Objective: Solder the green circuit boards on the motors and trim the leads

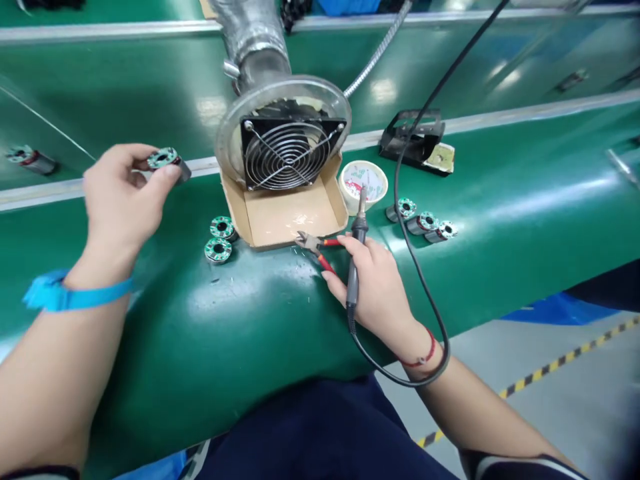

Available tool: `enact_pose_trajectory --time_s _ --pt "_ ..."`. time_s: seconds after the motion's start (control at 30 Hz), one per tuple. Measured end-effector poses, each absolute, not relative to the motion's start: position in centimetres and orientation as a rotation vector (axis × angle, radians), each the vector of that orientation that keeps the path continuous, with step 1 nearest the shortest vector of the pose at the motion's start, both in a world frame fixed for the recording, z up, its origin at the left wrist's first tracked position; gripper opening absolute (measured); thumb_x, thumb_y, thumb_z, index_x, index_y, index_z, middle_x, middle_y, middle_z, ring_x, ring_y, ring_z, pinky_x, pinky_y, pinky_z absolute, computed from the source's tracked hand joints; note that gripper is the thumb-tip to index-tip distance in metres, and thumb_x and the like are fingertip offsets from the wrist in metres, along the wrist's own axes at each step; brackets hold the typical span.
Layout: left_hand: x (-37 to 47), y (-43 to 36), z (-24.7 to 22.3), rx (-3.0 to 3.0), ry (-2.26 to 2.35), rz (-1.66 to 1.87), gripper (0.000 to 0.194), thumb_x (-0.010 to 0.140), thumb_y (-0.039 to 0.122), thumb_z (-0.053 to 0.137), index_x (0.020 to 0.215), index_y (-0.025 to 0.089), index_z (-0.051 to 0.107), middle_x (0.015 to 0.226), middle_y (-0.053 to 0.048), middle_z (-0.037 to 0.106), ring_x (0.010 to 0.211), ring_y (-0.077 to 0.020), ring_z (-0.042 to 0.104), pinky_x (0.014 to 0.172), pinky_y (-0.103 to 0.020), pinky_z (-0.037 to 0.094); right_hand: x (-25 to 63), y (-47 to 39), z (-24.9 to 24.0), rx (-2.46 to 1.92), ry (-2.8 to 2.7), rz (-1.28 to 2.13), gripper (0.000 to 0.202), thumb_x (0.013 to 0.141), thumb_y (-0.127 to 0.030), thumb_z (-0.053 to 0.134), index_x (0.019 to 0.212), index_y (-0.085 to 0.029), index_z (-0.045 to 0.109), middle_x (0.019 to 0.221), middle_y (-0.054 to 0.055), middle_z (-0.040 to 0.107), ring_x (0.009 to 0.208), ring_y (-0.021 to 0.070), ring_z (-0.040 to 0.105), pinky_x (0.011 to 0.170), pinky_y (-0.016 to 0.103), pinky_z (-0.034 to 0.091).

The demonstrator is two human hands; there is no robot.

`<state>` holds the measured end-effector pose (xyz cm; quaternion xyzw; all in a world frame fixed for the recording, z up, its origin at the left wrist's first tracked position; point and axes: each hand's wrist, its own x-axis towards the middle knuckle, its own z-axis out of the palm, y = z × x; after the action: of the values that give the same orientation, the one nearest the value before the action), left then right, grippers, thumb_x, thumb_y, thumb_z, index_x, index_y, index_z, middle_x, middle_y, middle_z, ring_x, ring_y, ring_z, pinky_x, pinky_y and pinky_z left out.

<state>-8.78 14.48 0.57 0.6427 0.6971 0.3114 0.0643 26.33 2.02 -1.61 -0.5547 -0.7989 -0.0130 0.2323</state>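
The tray [270,217] sits mid-bench [200,360], with the fan [290,157] at its back and the duct [263,67] behind that. Two motors [219,257] lie left of the tray; right of it comes the tape [351,181], then three motors [421,224], with the stand [393,141] behind them. The left hand [125,193], left of the fan, holds another motor [173,163]. The right hand [380,287], before the tape, holds the iron [356,260] and, left of it, the cutters [313,243], their tips by the tray's front edge.
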Motion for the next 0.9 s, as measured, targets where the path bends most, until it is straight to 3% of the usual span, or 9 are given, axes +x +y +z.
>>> enact_pose_trajectory --time_s 0.1,0.2,0.33,0.43,0.53,0.6,0.73,0.83,0.9 --pt "-10.5 19.7 -0.5 1.722 2.279 0.909 0.048 0.095 0.030 0.069 0.134 0.003 0.066 0.127 -0.015 0.073 0.108 -0.0192 0.066 0.099 -0.032 0.051 26.6 2.8 -1.2 -1.472 -2.130 -0.025 0.035 0.104 -0.040 0.055 0.123 -0.014 0.069 0.097 0.014 0.075 0.087 0.0310 0.071 0.077 0.044 0.058" --pt "-11.1 22.7 -1.1 1.621 2.382 0.842 0.044 0.093 0.028 0.070 0.132 0.006 0.069 0.127 -0.015 0.074 0.116 -0.0258 0.066 0.105 -0.038 0.049 27.2 3.3 -1.6 -1.478 -1.949 0.068 0.032 0.106 -0.038 0.053 0.119 -0.017 0.073 0.102 0.012 0.081 0.085 0.0258 0.076 0.078 0.039 0.060" --pt "-12.2 23.5 -1.4 1.555 2.407 0.751 0.047 0.090 0.036 0.074 0.131 0.015 0.070 0.127 -0.015 0.074 0.121 -0.0316 0.067 0.104 -0.039 0.050 28.6 3.4 -3.8 -1.599 -1.687 0.256 0.049 0.104 -0.049 0.052 0.138 -0.017 0.067 0.098 0.011 0.082 0.075 0.0250 0.077 0.077 0.041 0.062" --pt "-15.3 22.7 -0.5 1.495 2.504 0.785 0.068 0.095 0.044 0.070 0.152 0.013 0.052 0.143 -0.014 0.066 0.133 -0.0291 0.060 0.112 -0.040 0.046 29.5 3.5 -5.0 -1.636 -1.631 0.329 0.056 0.101 -0.055 0.055 0.141 -0.017 0.065 0.104 0.013 0.080 0.078 0.0265 0.077 0.078 0.044 0.062" --pt "-20.3 21.3 1.0 1.303 2.731 0.817 0.079 0.100 0.036 0.064 0.162 0.003 0.028 0.163 -0.023 0.042 0.147 -0.0320 0.047 0.123 -0.050 0.035 29.8 3.7 -5.1 -1.595 -1.687 0.279 0.054 0.100 -0.056 0.055 0.136 -0.018 0.068 0.113 0.015 0.078 0.093 0.0301 0.076 0.088 0.049 0.060" --pt "-23.8 20.5 1.8 1.163 2.814 0.748 0.081 0.097 0.029 0.068 0.161 0.002 0.027 0.164 -0.027 0.037 0.145 -0.0354 0.048 0.121 -0.057 0.036 29.9 3.8 -4.9 -1.574 -1.731 0.239 0.052 0.101 -0.054 0.055 0.136 -0.018 0.068 0.114 0.015 0.077 0.100 0.0311 0.073 0.090 0.049 0.058" --pt "-27.4 19.1 2.6 1.139 2.787 0.593 0.045 0.098 0.032 0.070 0.138 0.015 0.061 0.145 -0.015 0.060 0.136 -0.0327 0.057 0.118 -0.060 0.043 29.9 4.1 -4.7 -1.523 -1.795 0.202 0.047 0.102 -0.049 0.057 0.138 -0.020 0.066 0.118 0.014 0.075 0.103 0.0292 0.071 0.090 0.045 0.057" --pt "-25.6 17.2 2.1 1.268 2.703 0.595 0.060 0.093 0.030 0.073 0.145 0.011 0.052 0.140 -0.016 0.062 0.124 -0.0304 0.062 0.109 -0.050 0.050 29.7 4.3 -4.6 -1.491 -1.831 0.168 0.043 0.103 -0.045 0.058 0.136 -0.020 0.066 0.118 0.013 0.075 0.103 0.0281 0.072 0.090 0.045 0.059" --pt "-22.9 14.8 1.3 1.407 2.560 0.567 0.066 0.088 0.032 0.075 0.145 0.010 0.051 0.131 -0.014 0.065 0.105 -0.0260 0.066 0.094 -0.040 0.054 29.5 4.5 -4.5 -1.486 -1.848 0.166 0.042 0.102 -0.043 0.059 0.136 -0.020 0.065 0.117 0.014 0.075 0.102 0.0276 0.073 0.090 0.045 0.061"
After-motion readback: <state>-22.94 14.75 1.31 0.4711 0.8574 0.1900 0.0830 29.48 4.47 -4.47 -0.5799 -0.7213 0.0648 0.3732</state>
